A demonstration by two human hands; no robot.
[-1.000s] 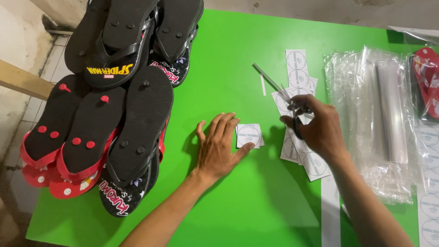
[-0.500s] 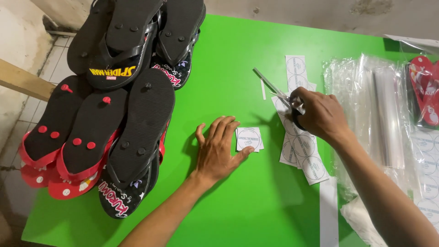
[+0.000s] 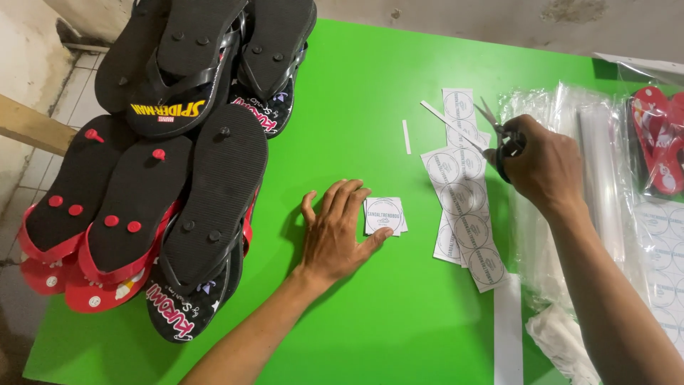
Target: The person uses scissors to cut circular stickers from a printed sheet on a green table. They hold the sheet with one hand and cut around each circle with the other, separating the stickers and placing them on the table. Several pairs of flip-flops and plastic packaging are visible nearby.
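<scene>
The left hand (image 3: pixel 336 232) lies flat and open on the green table (image 3: pixel 370 93), its fingertips touching a small stack of cut labels (image 3: pixel 385 215). The right hand (image 3: pixel 543 170) is closed around the handles of scissors (image 3: pixel 491 128), whose blades stand open above the label strips (image 3: pixel 462 207). The two hands are well apart. Black and red sandals (image 3: pixel 171 164) are piled at the left, clear plastic bags (image 3: pixel 595 178) at the right
</scene>
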